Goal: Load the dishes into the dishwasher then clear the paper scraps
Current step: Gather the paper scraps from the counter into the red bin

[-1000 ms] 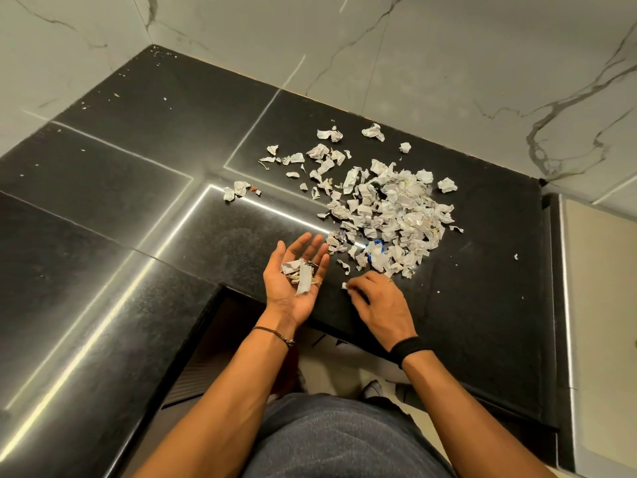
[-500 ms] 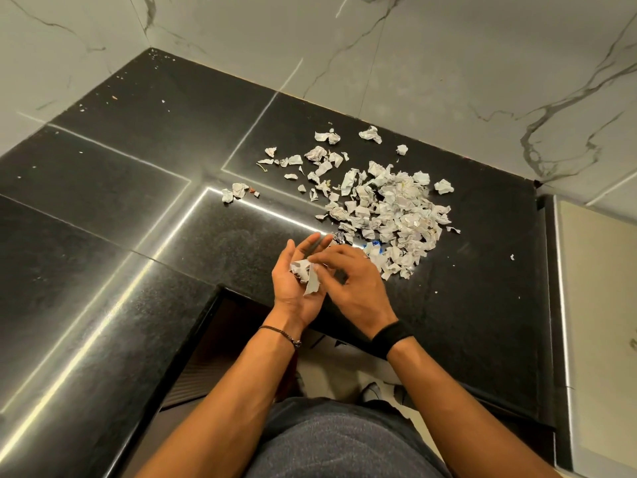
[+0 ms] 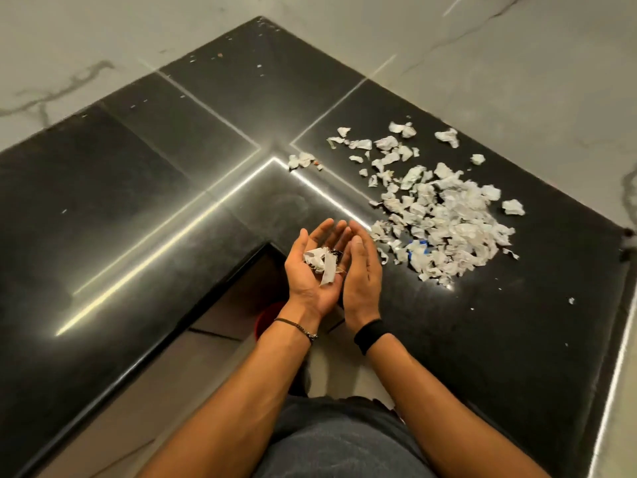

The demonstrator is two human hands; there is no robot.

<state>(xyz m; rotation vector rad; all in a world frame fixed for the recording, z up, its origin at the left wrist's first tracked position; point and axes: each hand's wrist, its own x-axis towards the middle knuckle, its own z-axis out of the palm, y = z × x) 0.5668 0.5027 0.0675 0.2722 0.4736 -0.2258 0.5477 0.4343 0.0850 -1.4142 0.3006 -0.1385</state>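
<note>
My left hand (image 3: 310, 270) lies palm up at the inner corner of the black countertop (image 3: 172, 188), cupping a small heap of white paper scraps (image 3: 322, 265). My right hand (image 3: 362, 274) stands on its edge against the left one, fingers straight, closing the cup from the right. A large pile of torn paper scraps (image 3: 444, 219) lies on the counter to the right of both hands, with loose pieces scattered toward the back. A blue scrap (image 3: 418, 244) shows at the pile's near edge.
The counter is L-shaped and meets marble walls (image 3: 482, 63) behind. A few stray scraps (image 3: 303, 161) lie near the seam left of the pile. Below the counter's inner corner a red container (image 3: 272, 322) shows on the floor. A pale surface (image 3: 620, 391) borders the counter's right edge.
My right hand left the scraps in the left palm and now stands on edge beside it. Both hands have drawn back toward the counter's inner corner, away from the pile; the view shifted left.
</note>
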